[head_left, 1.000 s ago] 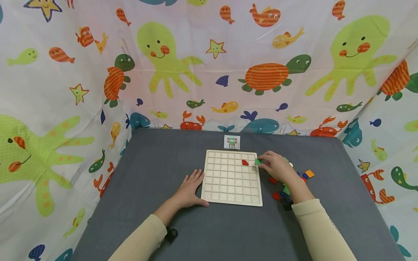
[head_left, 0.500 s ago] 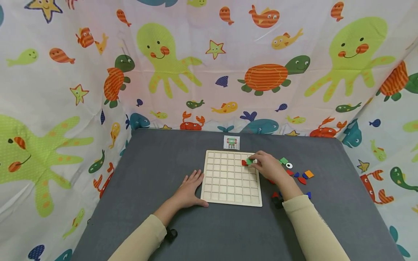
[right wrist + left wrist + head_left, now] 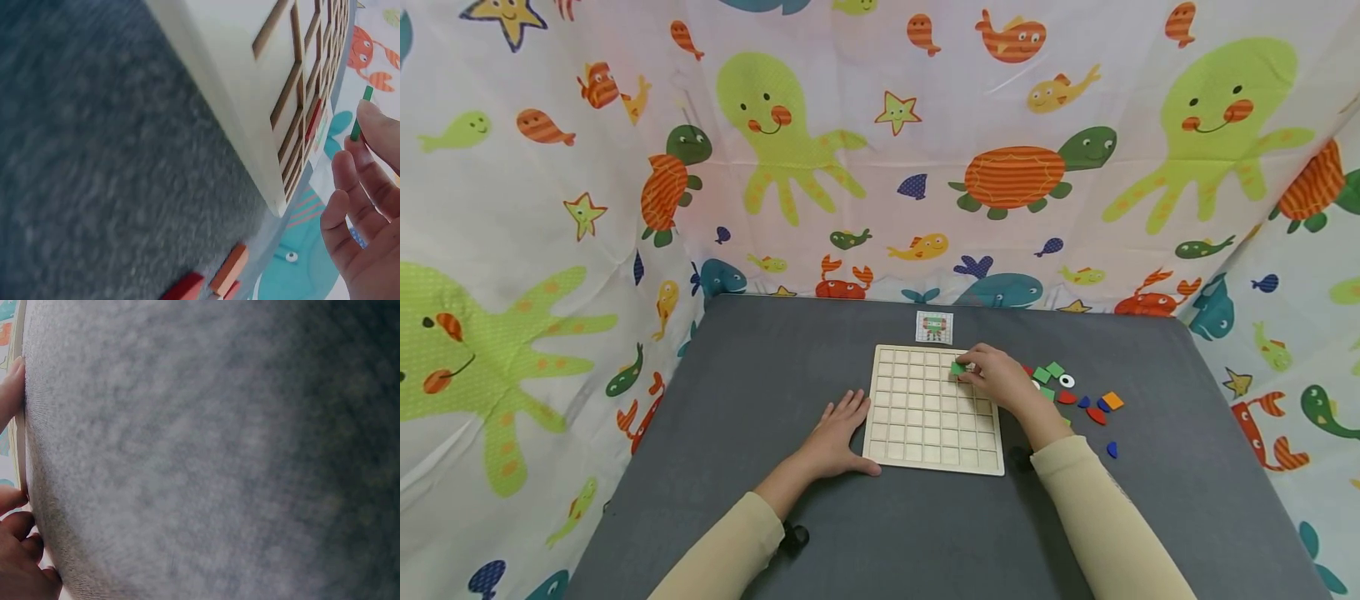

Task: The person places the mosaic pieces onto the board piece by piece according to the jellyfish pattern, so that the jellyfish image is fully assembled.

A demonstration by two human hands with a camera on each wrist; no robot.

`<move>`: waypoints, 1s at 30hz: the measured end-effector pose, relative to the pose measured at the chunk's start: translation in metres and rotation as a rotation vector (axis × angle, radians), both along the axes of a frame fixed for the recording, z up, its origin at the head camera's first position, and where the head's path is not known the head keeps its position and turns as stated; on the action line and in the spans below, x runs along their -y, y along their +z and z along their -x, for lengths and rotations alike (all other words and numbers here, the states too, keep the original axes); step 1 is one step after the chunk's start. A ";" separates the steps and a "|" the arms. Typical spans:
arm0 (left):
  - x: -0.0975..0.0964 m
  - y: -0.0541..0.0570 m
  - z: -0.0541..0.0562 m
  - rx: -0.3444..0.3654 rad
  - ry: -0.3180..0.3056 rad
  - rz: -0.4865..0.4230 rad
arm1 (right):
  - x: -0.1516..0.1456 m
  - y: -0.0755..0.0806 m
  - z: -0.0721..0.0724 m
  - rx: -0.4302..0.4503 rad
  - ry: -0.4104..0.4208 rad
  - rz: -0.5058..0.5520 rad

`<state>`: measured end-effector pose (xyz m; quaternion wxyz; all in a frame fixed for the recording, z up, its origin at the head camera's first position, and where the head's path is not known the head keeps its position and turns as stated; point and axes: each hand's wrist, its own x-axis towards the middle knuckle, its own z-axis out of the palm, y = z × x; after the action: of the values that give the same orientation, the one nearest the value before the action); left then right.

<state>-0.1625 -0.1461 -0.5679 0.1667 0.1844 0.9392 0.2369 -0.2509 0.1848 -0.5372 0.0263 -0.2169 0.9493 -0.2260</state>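
Note:
My right hand pinches a small green tile between thumb and fingertips, over the upper right part of a wooden grid board. Seen edge-on in the right wrist view, the green tile is held above the board, and a red piece sits in one of the cells. That red piece is hidden by the hand and tile in the head view. At the board's left edge my left hand rests with its fingers spread, fingertips and thumb right at the rim.
Behind the board lies a printed picture card. Right of the board are scattered several green tiles, a white ring, red pieces, a blue piece and an orange square. A sea-animal curtain surrounds the grey table.
My right hand has carried the green tile leftward, from the board's right edge to above the upper right cells, covering the red piece. My left hand has stayed put.

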 end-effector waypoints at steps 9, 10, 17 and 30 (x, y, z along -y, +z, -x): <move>0.000 -0.001 0.000 -0.008 -0.003 0.002 | 0.010 -0.006 0.008 0.014 0.020 -0.010; 0.000 -0.001 0.000 -0.006 -0.003 0.002 | 0.011 -0.007 0.009 0.021 0.021 -0.017; 0.001 0.001 -0.001 0.001 0.000 -0.006 | 0.016 -0.008 0.012 0.020 0.026 -0.077; 0.000 0.001 0.000 0.012 0.008 -0.003 | 0.020 -0.008 0.015 0.044 0.042 -0.128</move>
<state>-0.1624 -0.1460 -0.5664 0.1708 0.1793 0.9386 0.2403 -0.2658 0.1645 -0.5449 0.0656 -0.2296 0.9563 -0.1689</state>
